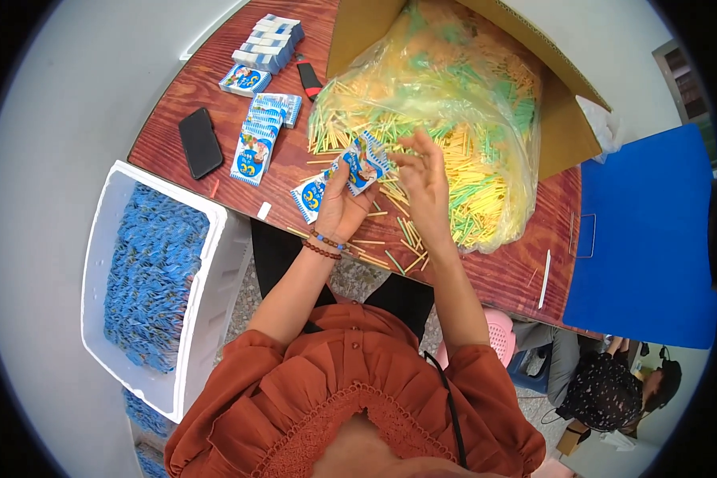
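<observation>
My left hand [344, 211], with beaded bracelets on its wrist, grips a small blue-and-white printed packet [366, 163] above the table's front part. Another such packet [307, 199] lies on the table just left of that hand. Close by on the right, my right hand [426, 185] has its fingers apart and partly bent, with nothing visible in them. Behind and beside it, short thin yellow, green and orange sticks [474, 211] spill from a clear plastic bag [454, 103] onto the wood-grained table [179, 84]. Several loose sticks lie below my hands.
Overlapping packets [256, 139] and a stacked bundle [269, 41] lie at left, near a black phone [201, 143] and a black-red tool [308, 80]. A cardboard box [566, 135] surrounds the bag. A white foam bin [207, 303] holds blue packets. Rightward are a blue board [645, 239] and another person [609, 386].
</observation>
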Demonstrator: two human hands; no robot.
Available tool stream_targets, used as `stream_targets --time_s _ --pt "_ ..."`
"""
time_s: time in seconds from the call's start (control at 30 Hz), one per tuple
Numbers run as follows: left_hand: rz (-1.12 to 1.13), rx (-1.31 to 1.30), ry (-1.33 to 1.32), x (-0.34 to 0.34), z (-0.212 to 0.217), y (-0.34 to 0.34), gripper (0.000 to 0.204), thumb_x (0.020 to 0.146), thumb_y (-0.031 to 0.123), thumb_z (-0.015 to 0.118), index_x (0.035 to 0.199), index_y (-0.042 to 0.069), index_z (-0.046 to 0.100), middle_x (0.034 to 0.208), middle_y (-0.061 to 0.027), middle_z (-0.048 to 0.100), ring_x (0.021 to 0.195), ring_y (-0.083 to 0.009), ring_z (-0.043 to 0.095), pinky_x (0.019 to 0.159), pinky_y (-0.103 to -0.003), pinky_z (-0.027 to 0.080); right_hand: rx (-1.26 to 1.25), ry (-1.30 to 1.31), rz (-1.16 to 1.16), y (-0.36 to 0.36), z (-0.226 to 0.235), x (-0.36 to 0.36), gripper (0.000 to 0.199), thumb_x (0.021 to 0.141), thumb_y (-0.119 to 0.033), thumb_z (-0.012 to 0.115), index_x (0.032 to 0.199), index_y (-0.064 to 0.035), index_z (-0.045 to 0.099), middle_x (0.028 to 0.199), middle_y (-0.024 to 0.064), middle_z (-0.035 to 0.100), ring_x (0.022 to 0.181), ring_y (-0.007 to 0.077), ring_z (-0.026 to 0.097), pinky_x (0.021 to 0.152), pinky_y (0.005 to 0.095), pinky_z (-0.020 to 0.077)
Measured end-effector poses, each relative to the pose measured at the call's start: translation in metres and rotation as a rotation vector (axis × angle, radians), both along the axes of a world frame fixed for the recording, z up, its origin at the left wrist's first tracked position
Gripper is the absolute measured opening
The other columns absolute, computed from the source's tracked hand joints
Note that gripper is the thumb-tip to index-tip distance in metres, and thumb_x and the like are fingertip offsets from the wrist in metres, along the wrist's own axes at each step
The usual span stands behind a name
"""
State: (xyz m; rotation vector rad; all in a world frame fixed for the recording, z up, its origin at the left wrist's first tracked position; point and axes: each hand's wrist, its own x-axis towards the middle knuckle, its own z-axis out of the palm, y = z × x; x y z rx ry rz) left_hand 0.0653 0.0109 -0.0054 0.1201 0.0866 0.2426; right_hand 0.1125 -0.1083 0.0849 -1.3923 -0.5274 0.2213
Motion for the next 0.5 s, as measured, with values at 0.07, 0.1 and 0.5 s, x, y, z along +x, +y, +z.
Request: stream_targets --time_s 0.07,0.1,0.5 --pt "0.019 0.034 0.012 0.006 0.004 0.0 0.037 0.095 0.03 0.059 0.124 0.008 0.053 0.117 -0.0068 0.062 0.108 -0.0201 0.061 0.091 -0.036 0.052 -0.331 -0.284 0.005 0.0 -0.011 0.01 0.039 0.087 -0.008 0.065 0.125 -0.0008 0.055 0.108 0.0087 0.062 0.096 0.0154 0.059 0.084 0.0279 0.0459" --pt "0.015 0.037 -0.039 0.012 0.008 0.001 0.036 0.095 0.03 0.059 0.123 0.008 0.053 0.117 -0.0074 0.062 0.109 -0.021 0.06 0.094 -0.037 0.051 -0.347 -0.395 -0.052 0.003 -0.003 0.011 0.019 0.085 -0.005 0.068 0.103 0.0 0.067 0.092 0.0065 0.065 0.086 0.0121 0.059 0.078 0.0251 0.0452" --pt "0.153 0.23 -0.087 -0.006 0.028 0.036 0.034 0.101 0.024 0.045 0.125 0.001 0.051 0.124 -0.012 0.059 0.114 -0.0241 0.057 0.1 -0.044 0.043 -0.263 -0.428 0.072 0.033 0.021 0.028 0.008 0.082 0.0 0.066 0.088 0.0022 0.07 0.085 0.0083 0.067 0.076 0.0138 0.061 0.067 0.025 0.0463"
